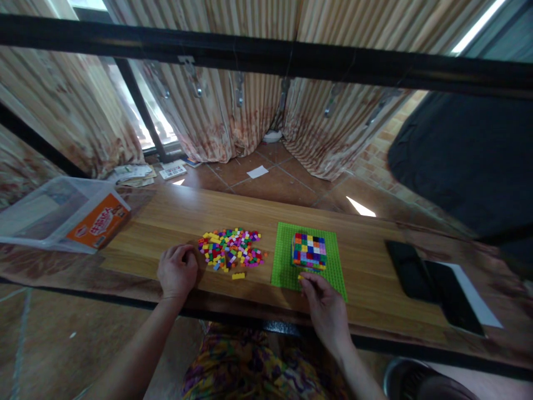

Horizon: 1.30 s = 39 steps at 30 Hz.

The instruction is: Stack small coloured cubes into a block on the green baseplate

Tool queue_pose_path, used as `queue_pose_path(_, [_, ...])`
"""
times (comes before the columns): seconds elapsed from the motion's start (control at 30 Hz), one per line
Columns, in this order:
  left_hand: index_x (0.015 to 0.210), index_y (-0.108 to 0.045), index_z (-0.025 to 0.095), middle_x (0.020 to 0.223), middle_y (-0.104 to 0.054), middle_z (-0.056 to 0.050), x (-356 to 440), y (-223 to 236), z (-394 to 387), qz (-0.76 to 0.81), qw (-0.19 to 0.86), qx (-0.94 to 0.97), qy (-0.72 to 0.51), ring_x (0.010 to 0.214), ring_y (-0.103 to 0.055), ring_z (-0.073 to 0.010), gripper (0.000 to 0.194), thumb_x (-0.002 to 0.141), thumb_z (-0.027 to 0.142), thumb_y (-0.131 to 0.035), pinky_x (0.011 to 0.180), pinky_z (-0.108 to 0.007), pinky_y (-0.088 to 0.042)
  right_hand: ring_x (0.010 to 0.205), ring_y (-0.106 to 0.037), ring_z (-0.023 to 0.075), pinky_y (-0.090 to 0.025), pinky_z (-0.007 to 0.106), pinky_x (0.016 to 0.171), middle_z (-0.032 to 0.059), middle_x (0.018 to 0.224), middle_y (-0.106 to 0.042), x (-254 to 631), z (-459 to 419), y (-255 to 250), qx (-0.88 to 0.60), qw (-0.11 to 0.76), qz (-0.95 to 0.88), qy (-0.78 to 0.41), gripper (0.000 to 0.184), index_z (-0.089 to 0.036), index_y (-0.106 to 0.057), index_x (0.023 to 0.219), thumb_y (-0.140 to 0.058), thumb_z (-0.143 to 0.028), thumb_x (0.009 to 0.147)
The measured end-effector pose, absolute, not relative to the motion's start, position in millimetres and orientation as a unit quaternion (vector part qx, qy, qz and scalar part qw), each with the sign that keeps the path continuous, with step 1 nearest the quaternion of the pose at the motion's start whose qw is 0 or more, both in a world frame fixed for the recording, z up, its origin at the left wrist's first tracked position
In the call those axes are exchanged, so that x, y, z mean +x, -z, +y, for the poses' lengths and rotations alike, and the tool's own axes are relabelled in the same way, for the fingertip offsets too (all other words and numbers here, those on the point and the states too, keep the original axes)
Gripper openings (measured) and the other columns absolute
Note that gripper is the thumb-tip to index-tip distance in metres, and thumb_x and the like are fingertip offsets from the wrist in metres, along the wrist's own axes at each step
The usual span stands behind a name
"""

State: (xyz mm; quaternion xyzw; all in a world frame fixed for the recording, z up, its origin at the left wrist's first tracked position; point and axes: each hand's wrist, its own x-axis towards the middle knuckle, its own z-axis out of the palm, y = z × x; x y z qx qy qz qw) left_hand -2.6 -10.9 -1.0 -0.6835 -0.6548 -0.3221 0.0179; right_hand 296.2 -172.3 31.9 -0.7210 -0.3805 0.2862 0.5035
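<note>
A green baseplate (283, 261) lies on the wooden board, bearing a block of multicoloured toy bricks (308, 250) built up in layers. Near the front of that block, my right hand (327, 308) pinches a small yellow brick (300, 276) between thumb and fingertips, above the plate. To the left spreads a loose pile of small coloured bricks (231, 249). A longer yellow brick (239, 276) lies apart at the pile's front edge. My left hand (178, 270) rests on the board just left of the pile, its fingers curled; whether anything is inside them is hidden.
A clear plastic bin (50, 244) with an orange label stands at the far left. Two dark flat devices, one a black slab (410, 271), lie at the right beside a white sheet (478, 297). A dark rail (266, 53) crosses above, before striped curtains (250, 116).
</note>
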Motion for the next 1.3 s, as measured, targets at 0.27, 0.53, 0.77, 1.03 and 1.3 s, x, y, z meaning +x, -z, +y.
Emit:
queue_pose_path(0.27, [0.087,-0.072,0.018,0.094,-0.07,-0.01,-2,1,-10,-0.655,0.014,-0.686,0.316,0.091,-0.061,-0.026,0.024,0.082,0.024,-0.049,0.084,-0.038,-0.048,0.085,-0.064,0.0201,-0.05,0.031,0.073,0.0064,0.09,-0.07,343,-169,-38,-0.75,0.508,-0.396,-0.152,0.029,-0.021,-0.072,0.086,-0.063,-0.048,0.082])
queue_pose_path(0.53, [0.086,-0.072,0.019,0.094,-0.07,-0.01,-1,1,-11,-0.659,0.015,-0.676,0.329,0.093,-0.062,-0.0269,0.025,0.083,0.025,-0.048,0.085,-0.039,-0.049,0.091,-0.062,0.0196,-0.049,0.034,0.081,0.0047,0.093,-0.068,371,-160,-23,-0.717,0.544,-0.397,-0.181,0.027,-0.021,-0.073,0.085,-0.066,-0.047,0.079])
queue_pose_path(0.77, [0.086,-0.072,0.018,0.095,-0.07,-0.01,-1,0,-10,-0.657,0.009,-0.68,0.326,0.093,-0.062,-0.026,0.022,0.08,0.022,-0.05,0.087,-0.04,-0.049,0.089,-0.062,0.0196,-0.049,0.034,0.08,0.005,0.091,-0.069,376,-152,-19,-0.703,0.546,-0.403,-0.213,0.024,-0.022,-0.074,0.082,-0.069,-0.045,0.076])
queue_pose_path(1.03, [0.086,-0.071,0.019,0.095,-0.07,-0.01,-3,1,-9,-0.657,0.009,-0.683,0.319,0.093,-0.062,-0.0258,0.022,0.08,0.022,-0.05,0.087,-0.039,-0.049,0.075,-0.061,0.0157,-0.049,0.03,0.071,0.0017,0.078,-0.069,370,-149,-18,-0.685,0.603,-0.302,-0.277,0.026,-0.02,-0.072,0.078,-0.078,-0.041,0.065])
queue_pose_path(1.3, [0.085,-0.072,0.02,0.094,-0.07,-0.009,-2,2,-10,-0.661,0.01,-0.676,0.327,0.091,-0.061,-0.0253,0.022,0.081,0.023,-0.05,0.085,-0.038,-0.048,0.065,-0.056,0.0118,-0.045,0.023,0.056,-0.0001,0.071,-0.065,366,-143,-16,-0.672,0.633,-0.241,-0.301,0.028,-0.019,-0.069,0.076,-0.081,-0.039,0.06])
